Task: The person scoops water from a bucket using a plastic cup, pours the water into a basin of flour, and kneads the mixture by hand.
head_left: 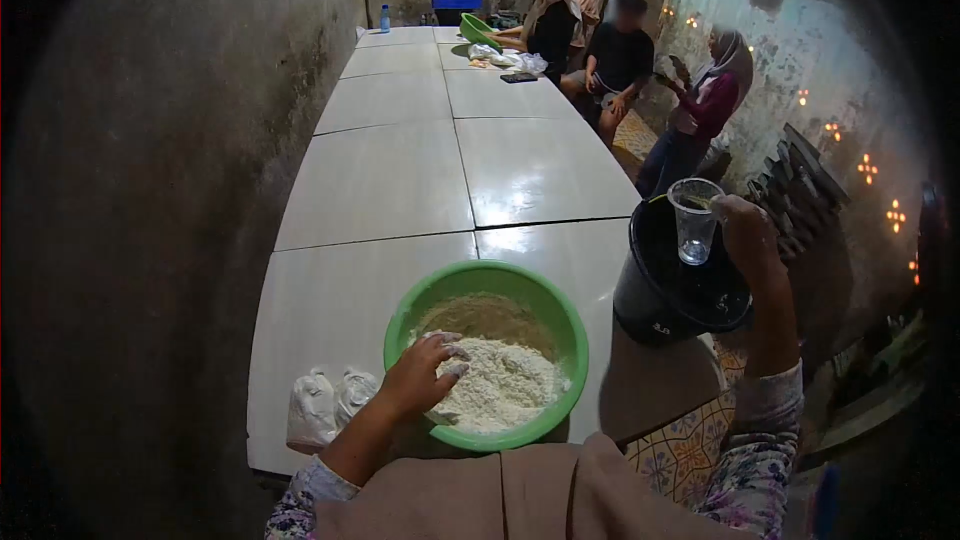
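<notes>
A green basin [574, 368] stands on the table in front of me, with white flour [505, 380] heaped in it. My left hand [425, 377] reaches over the basin's left side, its flour-dusted fingertips at the flour; the fingers are loosely curved and apart, holding nothing visible. To the right, my right hand [748, 232] grips the rim of a clear plastic cup [694, 230]. The cup is roughly upright above the mouth of a black bucket [650, 300]. Whether liquid is in the cup, I cannot tell.
Two white-filled plastic bags [313, 408] sit left of the basin. The long tiled table [380, 180] runs away from me, with a phone [518, 78], plastic bags and another green basin [480, 32] far off. Several people are along its right side. A wall borders the left.
</notes>
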A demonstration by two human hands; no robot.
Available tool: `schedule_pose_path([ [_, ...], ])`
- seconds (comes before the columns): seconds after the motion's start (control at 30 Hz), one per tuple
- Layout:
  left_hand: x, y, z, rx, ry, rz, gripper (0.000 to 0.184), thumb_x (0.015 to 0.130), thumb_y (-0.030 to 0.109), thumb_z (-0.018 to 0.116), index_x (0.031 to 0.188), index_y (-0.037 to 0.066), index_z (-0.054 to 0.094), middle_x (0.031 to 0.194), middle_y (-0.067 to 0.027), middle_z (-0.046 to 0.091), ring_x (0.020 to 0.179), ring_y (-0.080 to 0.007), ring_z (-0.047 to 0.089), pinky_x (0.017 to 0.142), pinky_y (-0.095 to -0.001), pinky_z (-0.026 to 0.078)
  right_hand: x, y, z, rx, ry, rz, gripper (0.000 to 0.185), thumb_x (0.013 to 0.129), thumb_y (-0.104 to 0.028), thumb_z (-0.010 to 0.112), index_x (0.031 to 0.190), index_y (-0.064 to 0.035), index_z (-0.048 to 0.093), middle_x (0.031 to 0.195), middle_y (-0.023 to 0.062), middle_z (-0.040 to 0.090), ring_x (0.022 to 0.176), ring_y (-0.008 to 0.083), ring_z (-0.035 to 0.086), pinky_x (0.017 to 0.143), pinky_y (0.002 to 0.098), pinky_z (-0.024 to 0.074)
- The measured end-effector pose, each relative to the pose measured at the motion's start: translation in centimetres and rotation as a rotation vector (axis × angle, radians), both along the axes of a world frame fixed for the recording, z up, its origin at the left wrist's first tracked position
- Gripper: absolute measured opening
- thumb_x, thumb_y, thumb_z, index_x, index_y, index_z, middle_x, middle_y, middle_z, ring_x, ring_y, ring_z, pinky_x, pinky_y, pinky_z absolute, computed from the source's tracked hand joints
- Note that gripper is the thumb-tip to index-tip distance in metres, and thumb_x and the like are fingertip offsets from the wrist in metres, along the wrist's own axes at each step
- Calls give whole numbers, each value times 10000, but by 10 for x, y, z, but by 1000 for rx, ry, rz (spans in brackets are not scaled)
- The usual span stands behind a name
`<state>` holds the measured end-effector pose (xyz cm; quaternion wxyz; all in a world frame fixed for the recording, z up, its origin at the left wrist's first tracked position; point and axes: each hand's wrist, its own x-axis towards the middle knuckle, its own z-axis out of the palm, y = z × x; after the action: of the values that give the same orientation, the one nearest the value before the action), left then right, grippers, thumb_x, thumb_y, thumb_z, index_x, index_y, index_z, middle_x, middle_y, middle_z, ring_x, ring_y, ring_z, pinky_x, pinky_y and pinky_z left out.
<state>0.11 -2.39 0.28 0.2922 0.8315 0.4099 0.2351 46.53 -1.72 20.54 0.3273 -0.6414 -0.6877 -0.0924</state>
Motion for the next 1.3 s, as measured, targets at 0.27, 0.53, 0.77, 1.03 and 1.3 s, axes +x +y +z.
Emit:
schedule_pose_path([
  [0.27, -3, 0, -7, 141, -30, 21, 284, 878, 239, 612, 1094, 54, 622, 1189, -159, 575, 1181, -345, 500, 993, -425, 406, -101, -11, 18, 151, -217, 123, 83, 838, -2, 569, 897, 14, 625, 882, 203, 634, 840, 381, 638, 709, 412, 510],
  [0.53, -7, -3, -3, -65, -370, 140, 120, 887, 108, 601, 999, 69, 619, 1081, -97, 640, 1060, -232, 592, 942, -363, 438, -163, 1, -19, -182, -177, 452, 247, 766, -159, 736, 952, -28, 641, 908, 157, 660, 825, 331, 667, 703, 392, 540],
  [0.77, -9, 1, -15, -123, -329, 119, 154, 873, 115, 595, 1019, 65, 610, 1097, -94, 637, 1065, -236, 590, 928, -375, 452, -183, 5, -51, -219, -316, 577, 238, 787, -183, 713, 943, -49, 592, 839, 130, 604, 719, 336, 645, 622, 431, 516],
  [1.03, -10, 1, -14, -75, -271, 57, 270, 839, 157, 599, 1095, 75, 620, 1088, -126, 631, 1034, -310, 594, 883, -385, 480, -191, 3, -70, -266, -450, 623, 202, 795, -187, 695, 914, -55, 600, 844, 121, 592, 747, 298, 638, 661, 401, 523],
  [1.3, -6, -1, -5, -149, -324, 98, 232, 922, 228, 570, 1039, 41, 639, 1072, -136, 640, 1016, -311, 603, 880, -380, 476, -192, 7, -91, -230, -563, 638, 97, 820, -121, 619, 884, -59, 580, 819, 116, 579, 744, 285, 625, 668, 391, 513],
])
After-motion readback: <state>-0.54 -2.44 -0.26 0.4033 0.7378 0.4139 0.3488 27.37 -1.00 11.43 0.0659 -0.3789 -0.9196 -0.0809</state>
